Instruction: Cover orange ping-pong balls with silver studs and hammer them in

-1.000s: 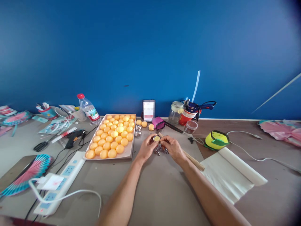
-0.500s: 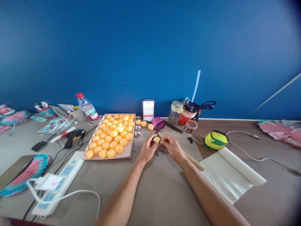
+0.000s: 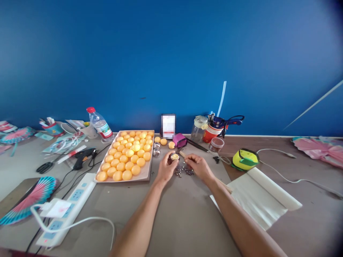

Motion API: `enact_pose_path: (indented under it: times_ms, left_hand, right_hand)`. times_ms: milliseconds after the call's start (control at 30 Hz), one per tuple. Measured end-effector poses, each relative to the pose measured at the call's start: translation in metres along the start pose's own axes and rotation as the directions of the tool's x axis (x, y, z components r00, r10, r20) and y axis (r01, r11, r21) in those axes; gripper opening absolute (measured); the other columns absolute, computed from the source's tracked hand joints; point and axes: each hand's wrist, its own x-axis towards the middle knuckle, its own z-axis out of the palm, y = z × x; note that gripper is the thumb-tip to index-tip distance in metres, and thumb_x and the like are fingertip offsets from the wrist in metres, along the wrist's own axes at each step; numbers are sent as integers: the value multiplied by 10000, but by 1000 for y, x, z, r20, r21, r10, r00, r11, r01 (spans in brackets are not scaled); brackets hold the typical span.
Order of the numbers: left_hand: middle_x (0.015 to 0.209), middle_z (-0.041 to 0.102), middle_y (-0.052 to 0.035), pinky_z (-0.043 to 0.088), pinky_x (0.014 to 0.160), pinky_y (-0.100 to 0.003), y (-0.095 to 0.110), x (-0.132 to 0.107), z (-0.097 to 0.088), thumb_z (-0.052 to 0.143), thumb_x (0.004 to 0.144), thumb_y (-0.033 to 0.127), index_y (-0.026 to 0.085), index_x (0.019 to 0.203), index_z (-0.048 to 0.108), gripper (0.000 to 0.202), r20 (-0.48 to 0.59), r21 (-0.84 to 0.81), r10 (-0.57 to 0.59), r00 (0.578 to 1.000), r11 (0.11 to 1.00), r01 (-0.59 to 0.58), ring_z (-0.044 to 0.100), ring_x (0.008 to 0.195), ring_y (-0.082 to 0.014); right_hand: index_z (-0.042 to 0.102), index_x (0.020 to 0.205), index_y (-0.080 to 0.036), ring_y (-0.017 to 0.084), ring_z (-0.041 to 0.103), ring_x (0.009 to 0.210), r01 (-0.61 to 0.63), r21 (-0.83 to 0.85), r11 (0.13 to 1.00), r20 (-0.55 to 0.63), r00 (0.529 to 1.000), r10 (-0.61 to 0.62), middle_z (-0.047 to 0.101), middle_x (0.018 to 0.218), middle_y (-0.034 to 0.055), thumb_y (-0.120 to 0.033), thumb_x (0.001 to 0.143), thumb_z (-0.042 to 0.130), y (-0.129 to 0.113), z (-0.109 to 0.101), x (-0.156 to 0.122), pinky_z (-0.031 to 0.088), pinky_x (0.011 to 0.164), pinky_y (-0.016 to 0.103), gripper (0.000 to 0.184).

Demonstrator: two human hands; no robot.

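Head view: one frame that looked forward and down across a cluttered craft bench.
Wall: a plain matt blue wall [image 3: 171,53] stood behind the bench.
Bench: a flat grey-brown table top [image 3: 182,221], dull and lightly scuffed.
Sheet: a white paper sheet, partly rolled [image 3: 257,196], lay just beside the right forearm.
Tray: a shallow rectangular pale card tray [image 3: 122,181] sat left of both hands. It held smooth, glossy orange plastic balls [image 3: 128,153] in close rows.
Power strip: a long white plastic power strip [image 3: 71,203] lay well apart from the hands.
Left hand: the left hand [image 3: 165,169] was closed in a narrow pinch, thumb against fingers, on a small round yellow piece [image 3: 175,156]. The piece appeared dark-rimmed and was held just above the table, between the tray and the right hand.
Right hand: the right hand [image 3: 198,167] sat low with its fingers curled narrow. Its tips were just beside the beads, and it could not be told whether it held one.
Stick: a thin pale wooden stick [image 3: 182,154] ran from beside the yellow piece under the right hand.
Beads: a loose pile of small shiny silver beads [image 3: 183,171] lay on the table between the hands, glinting and irregular.
Step in hand (judged): beads were being fitted to the yellow piece.
Next move (judged): it would call for a fine fingertip pinch on a single bead and a steady left grip, since the beads looked hard and apt to roll.
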Motion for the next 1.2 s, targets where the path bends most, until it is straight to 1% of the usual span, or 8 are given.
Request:
enact_pose_path:
  times_ms: [100,233,333,433,567,833,967,1200]
  left_hand:
    - [895,580,-34,412,674,-232,2,1,-3,586,730,282,170,1097,525,389,-18,-38,18,1000,999,-19,513,737,-116]
    - [886,581,-36,415,677,-232,3,2,-3,593,719,283,163,1079,516,387,-60,-64,9,998,998,-13,522,745,-119]
    - [874,582,-42,415,679,-234,2,3,-2,588,718,283,156,1049,524,360,-80,-54,1,997,999,-6,527,758,-128]
    - [878,584,-43,416,669,-232,0,3,-3,589,715,279,159,1041,527,353,-79,-43,5,997,999,-9,528,750,-128]
    - [893,588,-45,422,680,-238,-1,4,-3,596,709,286,161,1035,534,355,-75,-39,16,997,999,-19,533,762,-133]
    - [902,591,-49,424,666,-237,1,2,-2,588,720,288,160,1045,526,355,-37,-34,-1,999,999,0,538,756,-131]
    - [909,594,-52,429,679,-244,1,2,-3,593,716,284,164,1040,537,350,-40,-8,5,999,1000,-5,545,783,-143]
    - [899,592,-42,419,666,-234,0,3,-2,596,717,287,165,1038,527,350,-23,-29,-2,1000,1000,2,535,744,-124]
  right_hand:
    - [638,772,-176,145,539,680,176,-303,937,38,984,-172,609,740,21,-239,738,512,2,1,-1,381,633,246,145]
    - [653,930,-216,178,545,846,336,-652,680,235,942,-240,615,889,57,-204,789,502,-2,10,-9,356,751,281,208]
    - [651,930,-237,202,518,892,376,-777,504,304,926,-222,611,874,67,-213,805,511,-4,16,-13,321,753,298,189]
    - [648,847,-228,208,503,885,396,-806,440,319,917,-240,608,829,66,-198,819,487,-2,20,-12,300,735,302,166]
    - [620,759,-201,193,506,838,386,-783,488,276,918,-283,603,799,61,-186,809,473,1,21,-10,293,715,293,157]
    - [534,665,-194,132,555,666,233,-553,800,-1,960,-280,644,775,14,-87,631,443,7,15,-6,356,652,239,144]
    - [544,672,-202,128,522,558,220,-562,797,23,968,-252,598,597,-11,-112,649,440,7,17,-6,352,584,230,140]
    - [545,676,-202,144,531,595,262,-532,805,27,956,-293,603,615,7,-151,715,430,9,18,-5,367,617,246,131]
